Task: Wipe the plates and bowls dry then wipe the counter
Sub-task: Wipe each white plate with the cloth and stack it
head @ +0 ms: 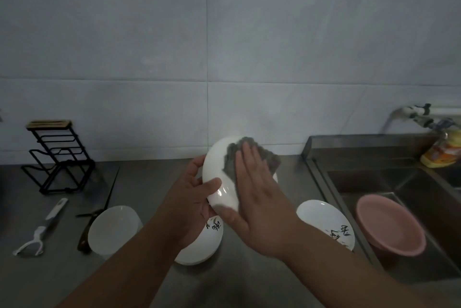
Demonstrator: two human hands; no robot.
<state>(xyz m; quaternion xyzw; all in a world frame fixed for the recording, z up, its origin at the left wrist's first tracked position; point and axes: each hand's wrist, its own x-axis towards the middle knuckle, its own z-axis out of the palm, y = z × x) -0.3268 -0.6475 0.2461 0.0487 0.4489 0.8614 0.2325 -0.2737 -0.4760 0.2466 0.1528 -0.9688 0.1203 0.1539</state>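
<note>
My left hand (193, 198) grips a white plate (216, 170) by its lower left edge and holds it tilted on edge above the counter (154, 183). My right hand (259, 195) lies flat on a grey cloth (232, 158), pressing it against the plate's face. Below the hands a white plate with black writing (207, 240) rests on the counter, partly hidden by my left wrist. Another plate with black writing (321, 220) lies to the right near the sink. A plain white bowl (112, 227) stands to the left.
A black wire rack (59, 158) stands at the back left. A white peeler (42, 230), scissors and a dark-handled knife (97, 212) lie left of the bowl. The steel sink (389, 183) at right holds a pink basin (389, 225); a tap (419, 115) and yellow bottle (444, 150) sit behind it.
</note>
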